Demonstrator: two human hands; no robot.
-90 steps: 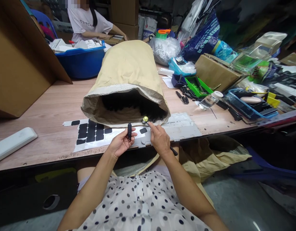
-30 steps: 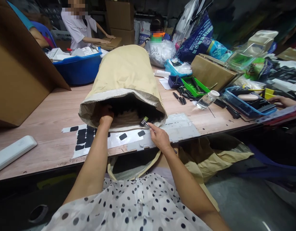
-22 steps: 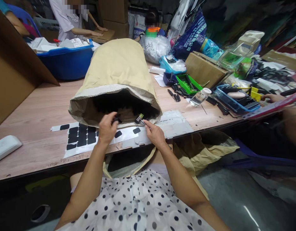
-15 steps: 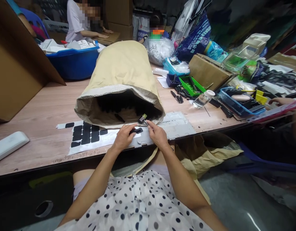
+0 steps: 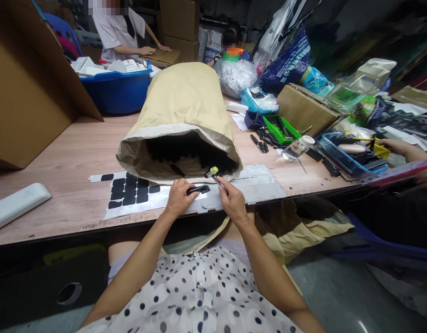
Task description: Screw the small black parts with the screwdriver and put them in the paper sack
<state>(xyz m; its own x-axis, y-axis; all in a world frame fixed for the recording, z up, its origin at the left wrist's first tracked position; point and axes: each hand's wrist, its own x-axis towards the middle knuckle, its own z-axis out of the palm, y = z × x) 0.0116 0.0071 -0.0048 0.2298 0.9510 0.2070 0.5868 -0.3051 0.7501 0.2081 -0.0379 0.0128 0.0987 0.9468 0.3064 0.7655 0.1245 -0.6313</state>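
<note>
My left hand (image 5: 178, 199) is closed on a small black clip-like part (image 5: 197, 188), held level just above the table's front edge. Close to its right, my right hand (image 5: 232, 202) pinches a thin tool (image 5: 215, 175) with a yellow-green tip that points up toward the part. Both hands hover over a white backing sheet (image 5: 130, 203) carrying several black adhesive pads (image 5: 132, 191). Right behind them a big tan paper sack (image 5: 180, 104) lies on its side, its open mouth facing me with dark parts inside.
A large cardboard box (image 5: 29, 88) stands at the left and a white bar (image 5: 15, 205) near the left edge. A blue tub (image 5: 118, 90), a green tray (image 5: 281, 127), a clear bottle (image 5: 296, 149) and cluttered bins fill the back and right. Other people sit behind; another person's hand (image 5: 399, 147) reaches in at the right.
My left hand went into the sack's mouth, came out with a black part and brought it back beside my right hand. My right hand with the tool stayed nearly in place.
</note>
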